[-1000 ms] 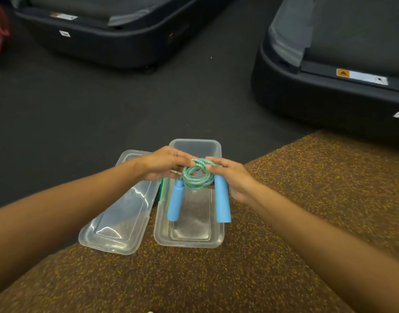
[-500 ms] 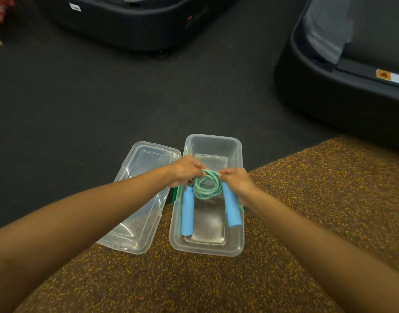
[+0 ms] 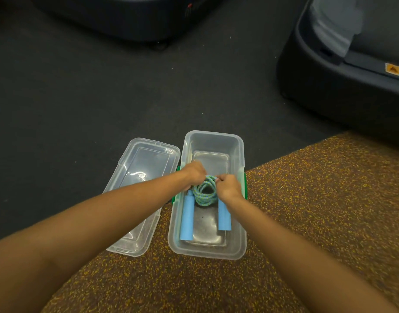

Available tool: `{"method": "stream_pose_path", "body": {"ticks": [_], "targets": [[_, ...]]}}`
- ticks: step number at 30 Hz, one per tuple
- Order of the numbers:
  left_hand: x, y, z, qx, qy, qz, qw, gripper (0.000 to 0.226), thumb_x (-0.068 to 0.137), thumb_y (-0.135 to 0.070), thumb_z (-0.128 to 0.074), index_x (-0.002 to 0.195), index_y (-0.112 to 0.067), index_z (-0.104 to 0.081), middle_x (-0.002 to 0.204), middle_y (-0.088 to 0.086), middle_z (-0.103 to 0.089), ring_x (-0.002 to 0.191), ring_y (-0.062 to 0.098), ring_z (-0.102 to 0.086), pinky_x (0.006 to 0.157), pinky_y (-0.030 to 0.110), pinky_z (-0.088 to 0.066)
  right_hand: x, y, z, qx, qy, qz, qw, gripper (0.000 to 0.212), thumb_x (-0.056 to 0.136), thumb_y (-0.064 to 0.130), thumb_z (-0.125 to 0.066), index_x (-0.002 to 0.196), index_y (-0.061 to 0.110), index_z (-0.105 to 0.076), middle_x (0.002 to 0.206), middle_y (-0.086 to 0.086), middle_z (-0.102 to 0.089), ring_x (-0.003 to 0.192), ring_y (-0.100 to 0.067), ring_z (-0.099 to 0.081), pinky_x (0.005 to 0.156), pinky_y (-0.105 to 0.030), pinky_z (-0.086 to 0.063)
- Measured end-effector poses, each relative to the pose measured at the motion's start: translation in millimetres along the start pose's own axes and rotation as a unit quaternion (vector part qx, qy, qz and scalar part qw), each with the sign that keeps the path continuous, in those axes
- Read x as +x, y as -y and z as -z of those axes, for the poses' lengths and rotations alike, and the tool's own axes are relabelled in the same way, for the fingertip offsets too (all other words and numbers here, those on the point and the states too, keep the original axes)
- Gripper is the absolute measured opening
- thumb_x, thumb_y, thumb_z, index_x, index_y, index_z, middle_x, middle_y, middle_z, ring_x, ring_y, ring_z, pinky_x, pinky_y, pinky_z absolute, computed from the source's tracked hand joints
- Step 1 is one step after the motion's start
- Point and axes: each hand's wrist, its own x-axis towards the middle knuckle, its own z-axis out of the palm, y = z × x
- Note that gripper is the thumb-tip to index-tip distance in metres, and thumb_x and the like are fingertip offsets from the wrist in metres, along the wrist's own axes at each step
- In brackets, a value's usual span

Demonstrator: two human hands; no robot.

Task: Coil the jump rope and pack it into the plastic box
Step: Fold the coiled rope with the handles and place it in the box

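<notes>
A clear plastic box [image 3: 211, 254] with green side clips stands open on the floor. Inside it is the jump rope: a blue-green coil [image 3: 204, 194] with two light blue foam handles [image 3: 186, 220] pointing toward me along the box's sides. My left hand [image 3: 194, 173] pinches the coil's far left part. My right hand [image 3: 228, 185] pinches its far right part, above the right handle. Both hands are low inside the box, over its middle. The handles' near ends are at the box floor.
The clear lid [image 3: 139, 195] lies upturned, touching the box's left side. The box straddles the edge between dark flooring and a brown speckled mat [image 3: 318, 222]. Black treadmill bases stand at the far right [image 3: 343, 86] and at the back [image 3: 135, 16].
Both hands have lowered the coiled rope from above the box down into it. The camera has tilted down and closer.
</notes>
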Motion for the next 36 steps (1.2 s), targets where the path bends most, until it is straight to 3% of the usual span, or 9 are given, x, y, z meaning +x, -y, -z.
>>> {"method": "stream_pose_path", "body": {"ticks": [8,17,20,23,28,36], "targets": [[0.5,-3.7,-3.6,0.057,-0.021,-0.002,0.998,0.035,0.092,0.003,-0.043,0.124,0.004,-0.056,0.128,0.019,-0.058,0.119,0.030,-0.054,0.098,0.033,-0.043,-8.8,-2.2,0.0,-0.002,0.031,0.021,0.999,0.036,0.097,0.015,-0.036,0.127,0.002,-0.051,0.130,-0.020,-0.054,0.123,-0.034,-0.047,0.101,-0.034,-0.036],[-1.8,-3.0,-2.4,0.037,-0.020,-0.022,0.999,0.038,0.086,0.003,-0.058,0.125,0.002,-0.056,0.131,0.015,-0.057,0.122,0.026,-0.052,0.102,0.031,-0.040,-14.6,-2.8,0.1,-0.006,0.019,0.062,0.998,0.042,0.096,0.006,-0.035,0.137,-0.001,-0.036,0.145,-0.017,-0.040,0.135,-0.030,-0.036,0.113,-0.034,-0.028],[-4.4,-4.0,3.3,-0.030,-0.001,-0.019,0.999,0.033,0.085,0.005,-0.055,0.118,0.004,-0.060,0.122,0.020,-0.061,0.115,0.032,-0.057,0.096,0.034,-0.046,-16.8,-1.6,1.1,0.003,0.016,0.078,0.997,0.043,0.094,0.002,-0.033,0.138,-0.001,-0.034,0.146,-0.017,-0.038,0.136,-0.029,-0.034,0.114,-0.037,-0.026],[-10.5,-3.5,14.7,-0.125,-0.016,-0.032,0.991,0.032,0.080,0.007,-0.061,0.113,0.005,-0.062,0.117,0.019,-0.063,0.113,0.028,-0.057,0.102,0.038,-0.043,-21.2,3.8,2.7,0.031,0.003,0.095,0.995,0.045,0.094,0.002,-0.033,0.139,0.002,-0.033,0.147,-0.014,-0.036,0.138,-0.027,-0.031,0.116,-0.039,-0.024],[-32.7,9.0,62.8,-0.292,-0.046,-0.074,0.953,0.029,0.085,0.010,-0.054,0.113,0.004,-0.061,0.102,0.013,-0.066,0.091,0.017,-0.062,0.086,0.024,-0.047,-43.5,34.0,-3.3,0.139,-0.012,0.125,0.982,0.046,0.093,0.001,-0.033,0.138,0.010,-0.037,0.145,-0.009,-0.039,0.128,-0.020,-0.041,0.112,-0.039,-0.030],[-58.7,87.4,122.2,-0.349,-0.142,-0.016,0.926,0.022,0.090,0.002,-0.050,0.105,-0.005,-0.065,0.099,0.008,-0.068,0.091,0.016,-0.065,0.090,0.028,-0.047,-90.0,84.9,-57.9,0.188,0.107,0.171,0.961,0.047,0.093,0.001,-0.035,0.139,0.012,-0.037,0.147,-0.004,-0.038,0.136,-0.015,-0.034,0.111,-0.023,-0.024]]}}
